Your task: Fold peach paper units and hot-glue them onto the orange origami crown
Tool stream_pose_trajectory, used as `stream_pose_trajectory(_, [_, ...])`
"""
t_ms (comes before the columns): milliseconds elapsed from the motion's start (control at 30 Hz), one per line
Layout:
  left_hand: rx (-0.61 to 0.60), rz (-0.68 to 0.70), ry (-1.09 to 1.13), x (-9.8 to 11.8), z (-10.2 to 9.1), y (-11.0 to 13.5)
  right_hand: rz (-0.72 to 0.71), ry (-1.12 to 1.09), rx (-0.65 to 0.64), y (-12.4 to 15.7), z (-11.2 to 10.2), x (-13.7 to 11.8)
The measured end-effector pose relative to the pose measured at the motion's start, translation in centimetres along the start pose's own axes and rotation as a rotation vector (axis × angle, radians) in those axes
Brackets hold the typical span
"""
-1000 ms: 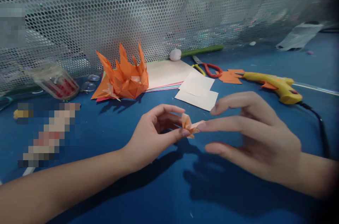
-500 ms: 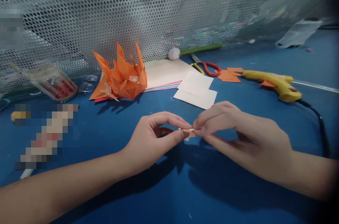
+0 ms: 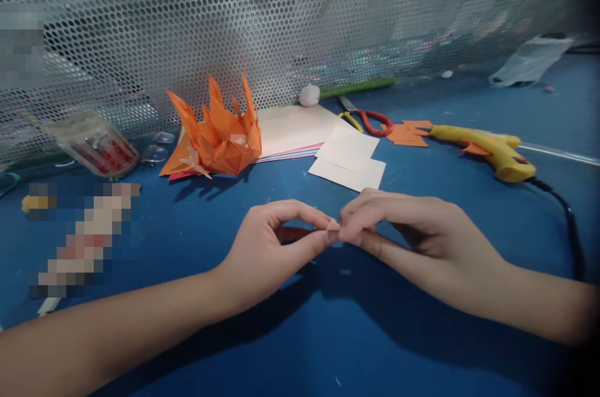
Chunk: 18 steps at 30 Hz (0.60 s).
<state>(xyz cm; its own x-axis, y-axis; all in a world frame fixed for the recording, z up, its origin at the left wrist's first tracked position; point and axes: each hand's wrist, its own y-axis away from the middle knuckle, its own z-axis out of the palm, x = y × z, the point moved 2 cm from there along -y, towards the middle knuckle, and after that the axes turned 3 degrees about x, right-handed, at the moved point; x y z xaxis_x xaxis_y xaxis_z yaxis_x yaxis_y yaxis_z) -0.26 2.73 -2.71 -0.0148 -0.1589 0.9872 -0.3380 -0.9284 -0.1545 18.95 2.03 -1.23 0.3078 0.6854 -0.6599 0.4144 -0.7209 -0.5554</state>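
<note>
Between my fingertips, above the blue tabletop, is a small pale folded piece of paper (image 3: 332, 226), mostly covered by the fingers. My left hand (image 3: 276, 241) pinches it from the left with thumb and forefinger. From the right, my right hand (image 3: 417, 234) closes thumb and fingers on its other side, and the fingertips of both hands nearly meet. Just beyond the hands lie cream paper squares (image 3: 349, 156), overlapping each other. An orange folded-paper piece with upright points (image 3: 225, 134) stands farther back on the left.
Scissors with red and yellow handles (image 3: 375, 123) lie behind the squares, near orange paper pieces (image 3: 407, 133). A yellow glue gun (image 3: 487, 147) with a black cord rests at right. Glasses (image 3: 157, 150) and a clear container with red contents (image 3: 100, 147) are at left. A perforated silvery sheet (image 3: 281, 15) rises behind.
My right hand's fingers have dropped slightly and shifted left over the paper. The paper's pointed lower part no longer shows, and a small tip now shows above the left thumb.
</note>
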Motion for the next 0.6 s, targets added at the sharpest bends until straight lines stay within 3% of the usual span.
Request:
stream_pose_trajectory(200, [0.029,-0.002,0.092,-0.45,-0.09,-0.13,0.112,-0.044,0.039,0.04,0.5,0.34])
stream_pose_trajectory(600, [0.027,-0.072,0.087,-0.34,-0.04,0.12,-0.041,-0.009,0.116,0.28,-0.03,0.41])
